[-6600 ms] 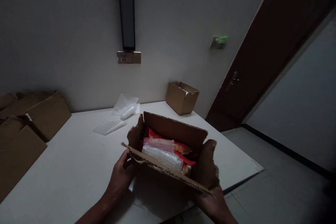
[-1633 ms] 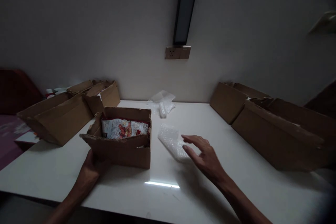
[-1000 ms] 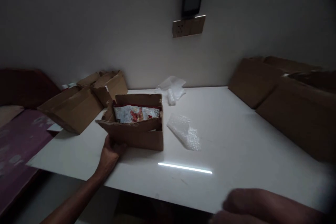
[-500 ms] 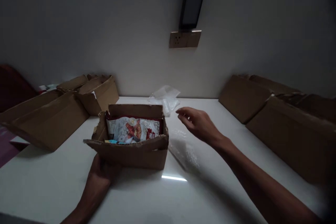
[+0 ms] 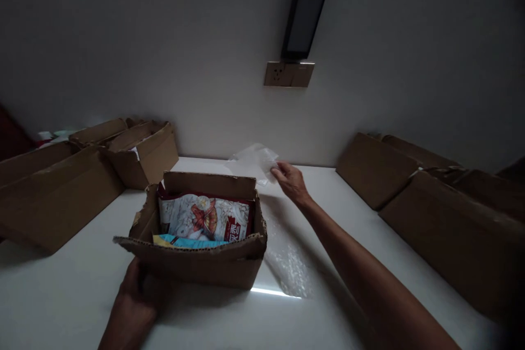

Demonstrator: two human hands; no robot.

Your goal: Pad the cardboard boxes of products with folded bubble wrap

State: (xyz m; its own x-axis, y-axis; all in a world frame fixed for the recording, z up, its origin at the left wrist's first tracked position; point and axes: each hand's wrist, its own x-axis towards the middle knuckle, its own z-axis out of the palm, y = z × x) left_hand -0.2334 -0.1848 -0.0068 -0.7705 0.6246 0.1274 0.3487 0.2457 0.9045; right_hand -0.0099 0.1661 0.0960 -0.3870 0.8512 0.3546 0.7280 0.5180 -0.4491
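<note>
A small open cardboard box (image 5: 197, 270) stands in front of me, its flap edges torn. Inside lie a white and dark red printed food packet (image 5: 205, 217) and a blue and yellow packet (image 5: 192, 241). My left hand (image 5: 133, 295) grips the box at its near left lower corner, with the fingertips hidden against it. Beyond the box, my right hand (image 5: 290, 179) pinches the edge of a clear bubble wrap sheet (image 5: 254, 161) between thumb and fingers. Another flat piece of bubble wrap (image 5: 289, 265) lies on the white table (image 5: 221, 320), right beside the box.
On the left stand a long open carton (image 5: 61, 197) and a smaller carton (image 5: 153, 156). More cartons (image 5: 447, 229) line the right side. Behind the table, the wall carries a power socket (image 5: 279, 74) and a dark panel (image 5: 309, 8).
My right hand has reached forward and closed on the far bubble wrap, which is lifted slightly. My left hand stays at the box. The view has tilted up a little.
</note>
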